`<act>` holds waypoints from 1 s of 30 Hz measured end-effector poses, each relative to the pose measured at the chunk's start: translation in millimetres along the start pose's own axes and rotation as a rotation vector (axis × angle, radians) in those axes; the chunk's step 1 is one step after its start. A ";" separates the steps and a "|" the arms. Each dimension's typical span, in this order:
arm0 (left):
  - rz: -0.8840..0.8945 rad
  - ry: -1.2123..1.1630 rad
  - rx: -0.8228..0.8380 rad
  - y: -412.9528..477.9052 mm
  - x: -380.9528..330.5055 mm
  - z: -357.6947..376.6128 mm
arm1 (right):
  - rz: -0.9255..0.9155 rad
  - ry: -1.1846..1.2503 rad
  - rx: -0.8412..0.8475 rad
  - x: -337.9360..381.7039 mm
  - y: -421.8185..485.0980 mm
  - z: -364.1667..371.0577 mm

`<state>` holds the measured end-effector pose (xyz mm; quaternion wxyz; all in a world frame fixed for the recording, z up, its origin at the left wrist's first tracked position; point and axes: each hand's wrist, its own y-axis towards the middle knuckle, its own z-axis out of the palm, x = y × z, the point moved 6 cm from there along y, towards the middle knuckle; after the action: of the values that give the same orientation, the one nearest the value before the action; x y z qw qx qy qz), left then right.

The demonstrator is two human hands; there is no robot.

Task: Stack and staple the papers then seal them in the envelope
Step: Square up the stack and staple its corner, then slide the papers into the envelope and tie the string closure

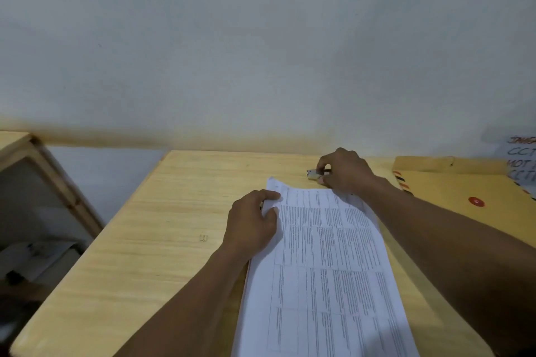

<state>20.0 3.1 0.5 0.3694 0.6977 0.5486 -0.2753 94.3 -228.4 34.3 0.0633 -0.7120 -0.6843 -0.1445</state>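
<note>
A stack of printed papers [324, 264] lies lengthwise on the wooden table [150, 226]. My left hand [252, 223] pinches the stack's left edge near the far corner, which lifts slightly. My right hand [345, 172] reaches past the far end of the papers and curls its fingers round a small stapler [313, 174] lying on the table; only the stapler's left tip shows. A yellow envelope [452, 188] with a red button closure and striped edge lies at the right.
The white wall rises just behind the table's far edge. A wooden shelf unit [34, 177] stands to the left across a gap. A loose staple [203, 238] lies on the table left of the papers. A handwritten note [519, 159] sits at the far right.
</note>
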 end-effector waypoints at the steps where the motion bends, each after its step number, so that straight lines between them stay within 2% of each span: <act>1: -0.003 -0.007 -0.003 0.6 1.3 0.0 | 0.000 -0.005 0.003 1.2 0.7 2.6; 8: -0.005 -0.104 -0.016 -1.1 -5.7 -6.0 | 0.087 0.087 -0.049 -14.5 -19.4 -12.4; 11: -0.043 -0.239 -0.042 0.3 -8.4 -13.2 | 0.132 0.332 -0.064 -28.2 -45.2 -30.0; 15: -0.123 -0.378 -0.130 0.3 -19.0 -20.3 | 0.206 0.741 0.062 -38.0 -89.6 -39.3; 20: -0.186 -0.567 -0.166 3.9 -44.8 -22.6 | 0.179 1.144 0.200 -30.8 -128.0 -46.1; 23: -0.209 -0.635 -0.139 7.2 -55.6 -23.6 | 0.178 1.097 0.073 -33.3 -135.8 -58.6; 26: -0.220 -0.682 0.022 -1.2 -62.2 -19.2 | 0.216 1.121 -0.082 -36.2 -140.5 -77.2; 28: -0.217 -0.640 0.133 -12.5 -63.1 -14.5 | 0.212 1.142 -0.132 -35.1 -144.1 -85.1; 30: -0.188 -0.582 0.154 -21.3 -61.4 -12.3 | 0.210 1.136 -0.145 -34.1 -147.6 -86.8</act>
<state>-16.0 -18.8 51.5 0.4297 0.5620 0.4594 -0.5370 -63.3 -277.8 90.9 0.3855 -0.5895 -0.4570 -0.5432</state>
